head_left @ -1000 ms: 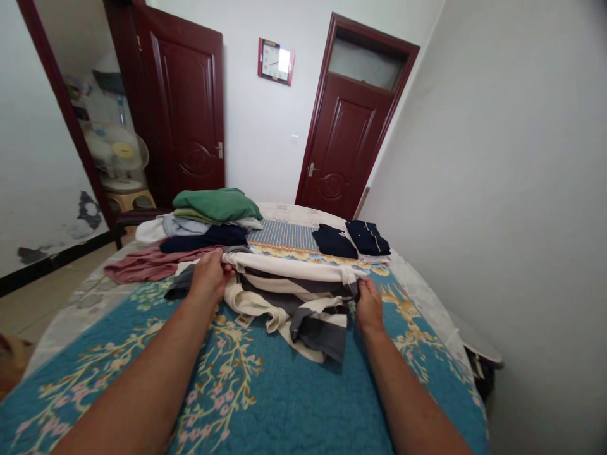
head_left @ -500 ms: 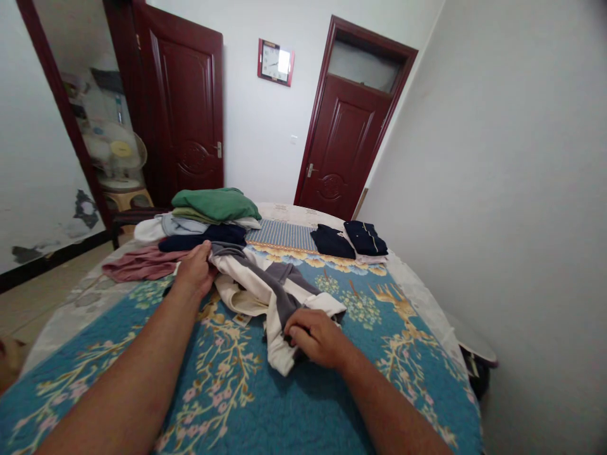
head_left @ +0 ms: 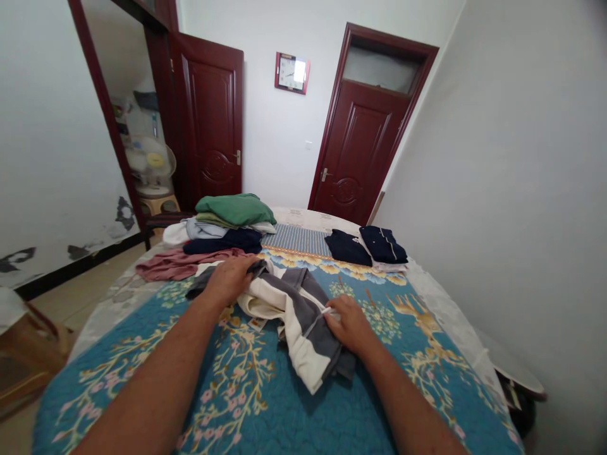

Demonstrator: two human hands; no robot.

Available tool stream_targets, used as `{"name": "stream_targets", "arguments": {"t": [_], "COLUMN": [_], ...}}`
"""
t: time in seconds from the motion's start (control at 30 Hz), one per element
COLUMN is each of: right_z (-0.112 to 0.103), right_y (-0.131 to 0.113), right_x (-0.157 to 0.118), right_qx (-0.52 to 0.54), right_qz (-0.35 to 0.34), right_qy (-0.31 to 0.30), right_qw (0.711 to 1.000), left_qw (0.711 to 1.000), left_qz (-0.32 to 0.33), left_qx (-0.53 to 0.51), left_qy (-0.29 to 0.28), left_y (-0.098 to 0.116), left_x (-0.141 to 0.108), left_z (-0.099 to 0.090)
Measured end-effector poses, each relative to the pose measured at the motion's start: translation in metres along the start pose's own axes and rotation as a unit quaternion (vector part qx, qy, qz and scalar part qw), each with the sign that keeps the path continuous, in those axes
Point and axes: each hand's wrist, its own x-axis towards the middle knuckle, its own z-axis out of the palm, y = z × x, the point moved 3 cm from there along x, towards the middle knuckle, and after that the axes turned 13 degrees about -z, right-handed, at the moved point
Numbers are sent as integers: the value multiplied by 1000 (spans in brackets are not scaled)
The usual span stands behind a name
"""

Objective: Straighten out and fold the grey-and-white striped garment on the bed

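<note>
A grey and cream garment lies bunched on the blue flowered bedspread. I cannot make out its exact kind; a small tag shows at its lower left edge. My left hand is closed on the garment's upper left part, its fingertips partly hidden by the hand. On the other side, my right hand pinches the grey cloth, where a thin whitish strip shows by the fingers. Below that hand, a cream and grey end of the garment spreads toward me.
Behind my left hand is a clothes pile topped by a green garment, with navy clothing and a pink garment. Folded navy clothes lie at the far right. A wooden stool stands left of the bed.
My right hand has moved up and right along the garment, and the cloth's near end is spread flatter. My left hand now rests more over the cloth. The camera view has turned left.
</note>
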Motion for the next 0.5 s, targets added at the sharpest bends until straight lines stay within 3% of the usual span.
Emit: {"name": "stream_targets", "arguments": {"t": [0.07, 0.17, 0.27, 0.33, 0.4, 0.47, 0.5], "right_z": [-4, -12, -25, -37, -50, -62, -67], "right_y": [-3, -4, 8, 26, 46, 59, 62], "right_x": [0, -1, -5, -14, -25, -34, -36], "right_qx": [-2, 30, 86, 115, 121, 98, 82], "right_qz": [-4, 9, 79, 178, 255, 263, 249], "right_qy": [25, 75, 162, 255, 360, 426, 437], "right_qw": [1000, 997, 980, 943, 889, 860, 861], "left_qw": [999, 992, 980, 974, 966, 962, 961], "left_qz": [-47, -113, -148, -166, -188, -203, -207], "left_qx": [20, -49, -133, -155, -170, -171, -169], "left_qy": [-7, -3, 7, 20, 45, 65, 70], "left_y": [0, -5, -17, -28, -39, -49, -52], "left_x": [-2, -2, 3, 5, 5, 6, 6], "left_z": [5, 4, -2, -5, -5, -2, 0]}}
